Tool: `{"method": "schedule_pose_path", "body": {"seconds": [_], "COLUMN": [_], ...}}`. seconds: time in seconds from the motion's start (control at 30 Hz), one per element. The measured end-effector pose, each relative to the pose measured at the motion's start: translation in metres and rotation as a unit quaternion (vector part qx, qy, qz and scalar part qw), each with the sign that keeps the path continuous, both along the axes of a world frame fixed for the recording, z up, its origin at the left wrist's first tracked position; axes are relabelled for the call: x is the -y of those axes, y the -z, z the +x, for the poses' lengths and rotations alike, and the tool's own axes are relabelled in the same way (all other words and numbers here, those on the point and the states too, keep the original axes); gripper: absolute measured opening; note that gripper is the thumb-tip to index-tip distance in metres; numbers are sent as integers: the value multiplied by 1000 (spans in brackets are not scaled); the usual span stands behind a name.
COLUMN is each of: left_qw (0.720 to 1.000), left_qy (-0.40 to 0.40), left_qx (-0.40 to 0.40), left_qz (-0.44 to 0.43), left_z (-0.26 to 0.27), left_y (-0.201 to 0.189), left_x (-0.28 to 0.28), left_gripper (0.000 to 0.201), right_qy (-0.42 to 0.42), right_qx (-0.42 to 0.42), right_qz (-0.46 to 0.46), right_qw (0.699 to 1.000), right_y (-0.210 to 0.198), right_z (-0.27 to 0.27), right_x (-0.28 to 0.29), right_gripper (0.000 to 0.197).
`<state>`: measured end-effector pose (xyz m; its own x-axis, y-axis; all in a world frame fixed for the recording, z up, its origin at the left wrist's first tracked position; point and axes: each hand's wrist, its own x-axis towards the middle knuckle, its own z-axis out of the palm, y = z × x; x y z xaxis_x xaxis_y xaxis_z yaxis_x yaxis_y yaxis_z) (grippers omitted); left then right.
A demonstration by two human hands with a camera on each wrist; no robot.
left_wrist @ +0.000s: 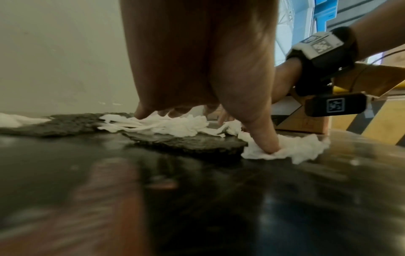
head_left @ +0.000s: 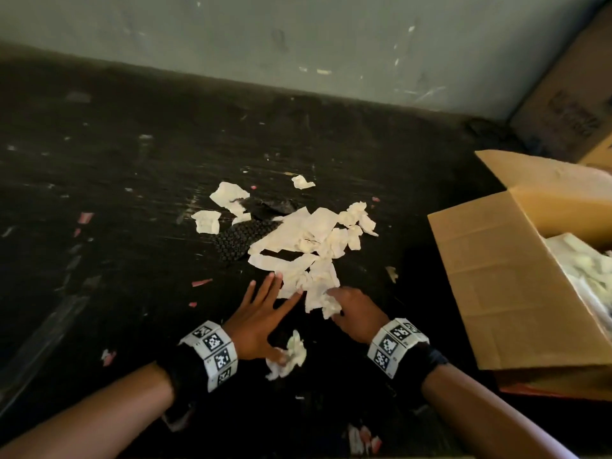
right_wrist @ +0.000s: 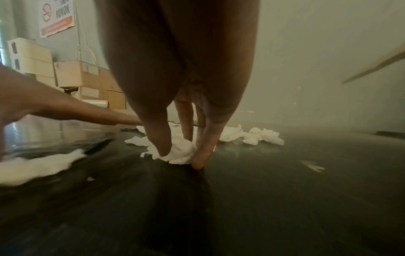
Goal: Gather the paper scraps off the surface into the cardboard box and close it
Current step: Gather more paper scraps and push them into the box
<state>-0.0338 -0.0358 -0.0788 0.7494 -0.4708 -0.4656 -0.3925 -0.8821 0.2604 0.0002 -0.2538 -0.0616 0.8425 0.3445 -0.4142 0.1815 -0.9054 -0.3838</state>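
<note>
- Nearest the person, the left hand point(head_left: 261, 321) lies flat with fingers wide, thumb pressing a small crumpled white paper ball point(head_left: 291, 354) on the dark table point(head_left: 116, 260).
- Beside it, the right hand point(head_left: 356, 314) pinches a white crumpled scrap point(right_wrist: 179, 153).
- Farther out sits the pile of torn white paper scraps point(head_left: 304, 240).
- Off right, the open brown cardboard box point(head_left: 503, 279) waits, part filled.
- Gathering is under way; next, scoop and carry.

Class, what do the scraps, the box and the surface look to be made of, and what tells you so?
Scraps: thin, matt, off-white paper, likely tissue; torn edges, crumples.
Box: plain brown cardboard, matt; creased flaps.
Surface: dark and hard, slightly glossy with reflections, scuffed; material unclear.
</note>
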Motion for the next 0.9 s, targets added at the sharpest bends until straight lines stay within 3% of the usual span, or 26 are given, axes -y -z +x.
{"method": "schedule_pose_path", "body": {"seconds": [0.13, 0.27, 0.43, 0.63, 0.73, 0.9], "left_qw": [999, 993, 990, 990, 989, 998], "left_qy": [-17, -57, -104, -131, -141, -60], "left_qx": [45, 102, 88, 54, 41, 3], "left_qz": [-1, -15, -20, -2, -3, -2], "left_z": [23, 42, 62, 92, 118, 125], "left_y": [-2, -6, -9, -10, -10, -7], "left_x": [-26, -44, -64, -68, -69, -62], "left_gripper": [120, 109, 129, 133, 133, 131], "right_qy": [-26, -28, 33, 105, 75, -56], "right_qx": [-23, 30, 44, 57, 22, -59], "right_qz": [77, 105, 70, 8, -42, -29], "right_qw": [996, 994, 996, 993, 996, 996], "right_y": [2, -9, -25, -18, -6, 10], "right_z": [6, 28, 82, 162, 195, 209], "right_x": [-19, -19, -7, 5, 8, 9], "right_gripper": [54, 57, 101, 99, 103, 115]}}
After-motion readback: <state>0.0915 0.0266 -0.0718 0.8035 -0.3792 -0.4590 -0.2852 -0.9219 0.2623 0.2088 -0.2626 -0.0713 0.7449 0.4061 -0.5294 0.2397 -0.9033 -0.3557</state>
